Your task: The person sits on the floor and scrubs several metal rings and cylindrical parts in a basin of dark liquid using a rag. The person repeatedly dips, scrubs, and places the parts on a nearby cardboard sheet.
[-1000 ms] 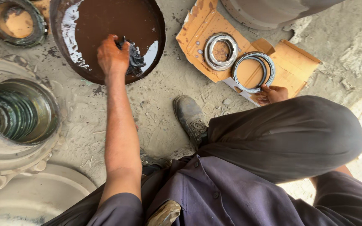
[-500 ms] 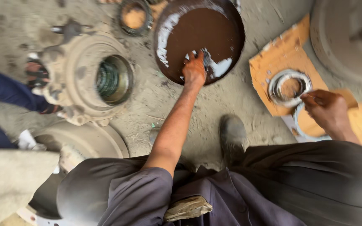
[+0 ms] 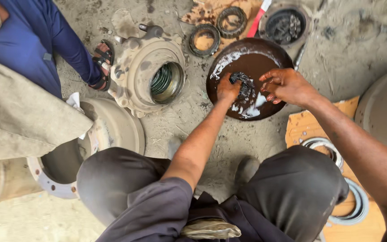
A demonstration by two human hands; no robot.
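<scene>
A round dark pan [image 3: 272,54] of brown oily liquid sits on the dirt floor ahead of me. My left hand [image 3: 227,88] is in the pan, gripping a dark toothed metal part [image 3: 244,83] that lies in the liquid. Above the pan's right side hovers my right hand [image 3: 286,85], wet, fingers apart, its fingertips close to the same part and holding nothing.
A large hub casting [image 3: 148,71] stands left of the pan, a brake drum [image 3: 95,143] below it. Bearing rings [image 3: 204,39] and a small tub [image 3: 285,23] lie behind the pan. Metal rings [image 3: 323,145] rest on cardboard at right. A seated person's sandalled foot [image 3: 100,62] is at upper left.
My right hand left the rings on the cardboard and came over the pan beside my left hand. The view swung right and down.
</scene>
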